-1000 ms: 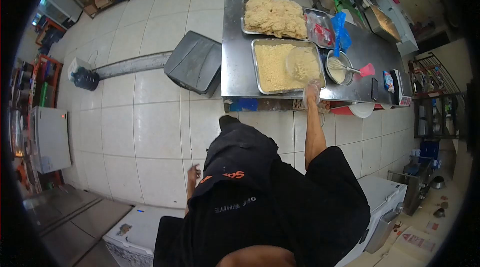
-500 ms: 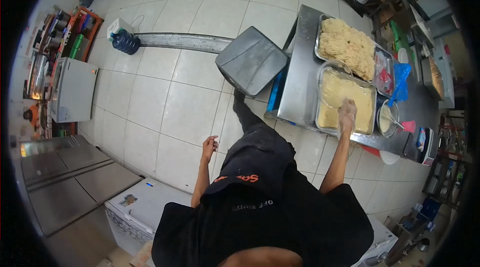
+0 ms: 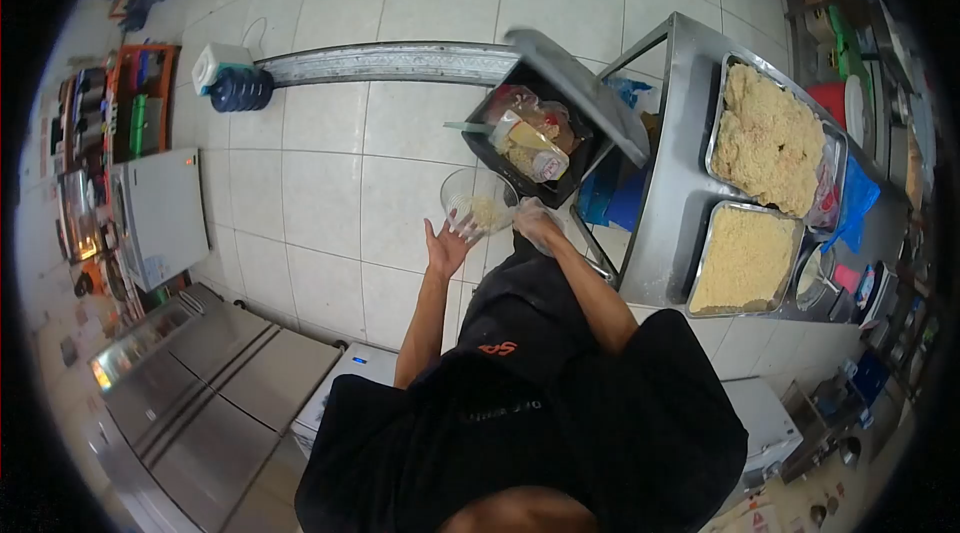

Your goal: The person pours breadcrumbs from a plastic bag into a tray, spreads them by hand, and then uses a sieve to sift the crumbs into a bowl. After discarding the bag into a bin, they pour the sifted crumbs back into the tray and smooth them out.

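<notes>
A clear round bowl (image 3: 479, 201) with a little pale crumb in it hangs over the floor tiles, just in front of an open black bin (image 3: 527, 143). My right hand (image 3: 538, 221), in a thin clear glove, grips the bowl's near right rim. My left hand (image 3: 446, 239) is bare, palm up with fingers spread, and touches the bowl's left side. The bin's lid (image 3: 580, 88) stands raised, and wrappers and scraps fill the bin.
A steel table (image 3: 660, 203) stands to the right with a tray of crumbs (image 3: 745, 258) and a tray of breaded pieces (image 3: 768, 138). A blue water jug (image 3: 238, 89) lies by a floor channel. White chest freezers (image 3: 160, 218) and steel fridge doors are at the left.
My right hand left the crumb tray and carried the clear bowl down to the bin. The bin's lid, shut before, now stands up. My left hand rose to the bowl.
</notes>
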